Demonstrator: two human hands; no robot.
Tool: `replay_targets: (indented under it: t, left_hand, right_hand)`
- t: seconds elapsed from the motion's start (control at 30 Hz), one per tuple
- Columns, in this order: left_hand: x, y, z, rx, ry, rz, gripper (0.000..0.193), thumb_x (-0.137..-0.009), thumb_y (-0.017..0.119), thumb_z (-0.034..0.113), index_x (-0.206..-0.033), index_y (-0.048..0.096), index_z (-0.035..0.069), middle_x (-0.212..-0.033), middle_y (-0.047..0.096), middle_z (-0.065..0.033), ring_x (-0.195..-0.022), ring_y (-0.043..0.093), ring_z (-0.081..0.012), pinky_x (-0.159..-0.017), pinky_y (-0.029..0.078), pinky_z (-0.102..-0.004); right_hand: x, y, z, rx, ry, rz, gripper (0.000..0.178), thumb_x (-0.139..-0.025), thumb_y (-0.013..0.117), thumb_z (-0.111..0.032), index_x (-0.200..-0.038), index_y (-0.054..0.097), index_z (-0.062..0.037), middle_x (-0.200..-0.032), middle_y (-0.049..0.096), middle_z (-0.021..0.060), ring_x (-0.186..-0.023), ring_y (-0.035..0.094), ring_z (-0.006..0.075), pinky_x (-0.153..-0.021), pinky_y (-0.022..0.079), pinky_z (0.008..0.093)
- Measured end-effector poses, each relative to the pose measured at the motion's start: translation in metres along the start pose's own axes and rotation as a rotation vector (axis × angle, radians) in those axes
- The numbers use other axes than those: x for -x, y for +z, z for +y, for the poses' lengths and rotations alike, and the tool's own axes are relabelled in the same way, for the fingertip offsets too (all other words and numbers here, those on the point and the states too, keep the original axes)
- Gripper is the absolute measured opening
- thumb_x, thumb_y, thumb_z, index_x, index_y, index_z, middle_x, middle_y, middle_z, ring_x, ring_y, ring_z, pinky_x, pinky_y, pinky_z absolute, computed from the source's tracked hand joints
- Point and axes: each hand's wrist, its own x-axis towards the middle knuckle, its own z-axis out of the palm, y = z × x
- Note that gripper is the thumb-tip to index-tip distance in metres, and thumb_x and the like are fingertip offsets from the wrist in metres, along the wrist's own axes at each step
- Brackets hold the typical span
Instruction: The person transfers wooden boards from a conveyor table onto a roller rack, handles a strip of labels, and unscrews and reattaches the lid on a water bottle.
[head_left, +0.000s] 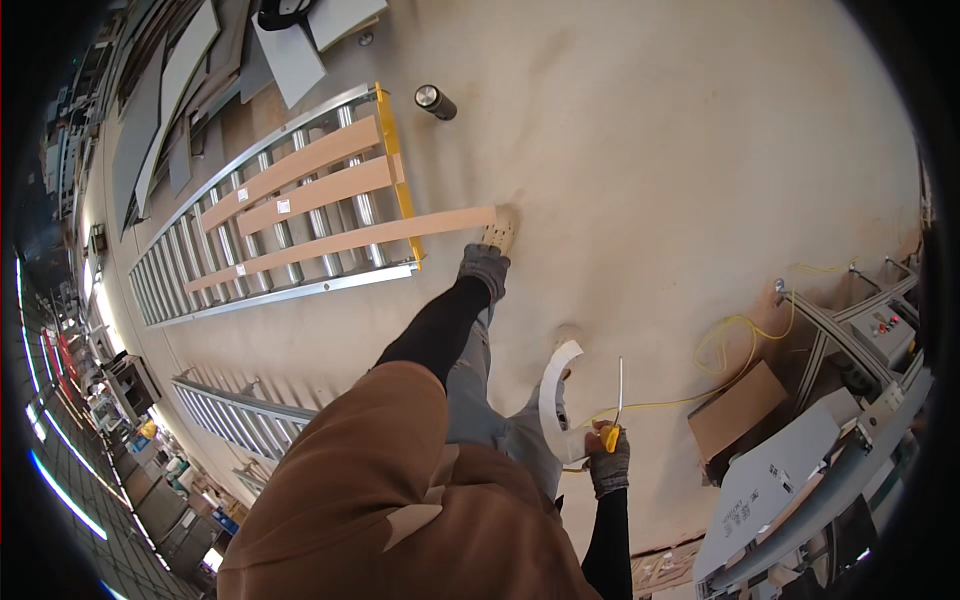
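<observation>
My left hand [485, 272], in a grey glove, has its fingers curled close to the end of a long, narrow brown board [350, 240]. Whether it touches the board or holds something hidden, I cannot tell. Two shorter brown boards [310, 160] lie alongside on the roller conveyor [330, 283]; all three carry small white labels. My gloved right hand [608, 468] is shut on a yellow-handled air blow gun [612, 437] with a thin metal nozzle. A curled white paper strip [549, 392] hangs beside that hand; its lower end is partly hidden there.
A yellow hose [660, 400] trails over the floor to the right. A cardboard box [738, 408] and a grey panel [765, 485] stand by a metal frame [830, 325]. A dark cylinder [436, 102] is beyond the conveyor; flat panels [180, 100] are stacked far left.
</observation>
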Motion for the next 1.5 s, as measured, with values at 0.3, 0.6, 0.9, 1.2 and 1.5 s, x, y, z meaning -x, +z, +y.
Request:
replay_targets:
  t: [0.3,0.6,0.9,1.2,1.5]
  left_hand:
    - [-0.141,0.016,-0.059,-0.827,0.572,-0.022,0.021,-0.080,0.052,0.018,-0.090,0.069,0.014,-0.096,0.068,-0.0098,-0.097,0.062,-0.0290,-0.093,0.038,-0.0506]
    - [-0.149,0.006,-0.049,-0.922,0.650,-0.429,0.017,-0.070,0.063,0.023,-0.083,0.070,0.015,-0.089,0.069,-0.0090,-0.087,0.066,-0.0283,-0.075,0.047,-0.0425]
    - [-0.123,0.017,-0.093,-0.914,0.631,-0.422,0.038,-0.068,0.071,0.030,-0.101,0.061,0.013,-0.100,0.063,-0.0094,-0.099,0.060,-0.0272,-0.086,0.043,-0.0416]
    - [-0.070,0.031,-0.185,-0.948,0.470,-0.537,0.043,-0.069,0.073,0.029,-0.106,0.060,0.011,-0.103,0.061,-0.0106,-0.103,0.057,-0.0285,-0.090,0.041,-0.0417]
    - [-0.045,0.044,-0.244,-0.936,0.427,-0.364,0.062,-0.068,0.074,0.028,-0.121,0.051,0.009,-0.127,0.047,-0.0146,-0.124,0.043,-0.0315,-0.110,0.025,-0.0461]
  right_hand:
    - [-0.058,0.137,-0.042,-0.162,0.008,-0.096,0.027,-0.083,0.061,-0.006,-0.108,0.052,-0.0057,-0.097,0.059,0.0066,-0.085,0.058,0.0189,-0.075,0.048,0.0296]
    - [-0.078,0.171,-0.038,-0.062,0.082,-0.037,0.027,-0.082,0.063,-0.015,-0.106,0.053,-0.0053,-0.092,0.061,0.0134,-0.085,0.060,0.0259,-0.076,0.048,0.0330]
    - [-0.063,0.207,-0.009,-0.317,0.064,0.006,0.032,-0.079,0.065,-0.012,-0.107,0.051,-0.0061,-0.095,0.061,0.0149,-0.087,0.061,0.0307,-0.078,0.049,0.0354]
    - [-0.057,0.213,0.022,-0.293,0.064,0.028,0.032,-0.077,0.066,-0.012,-0.106,0.052,-0.0065,-0.094,0.061,0.0146,-0.087,0.061,0.0324,-0.078,0.049,0.0361]
    - [-0.066,0.218,0.045,-0.173,-0.003,-0.009,0.030,-0.077,0.064,-0.013,-0.104,0.053,-0.0058,-0.092,0.060,0.0157,-0.087,0.059,0.0348,-0.077,0.048,0.0376]
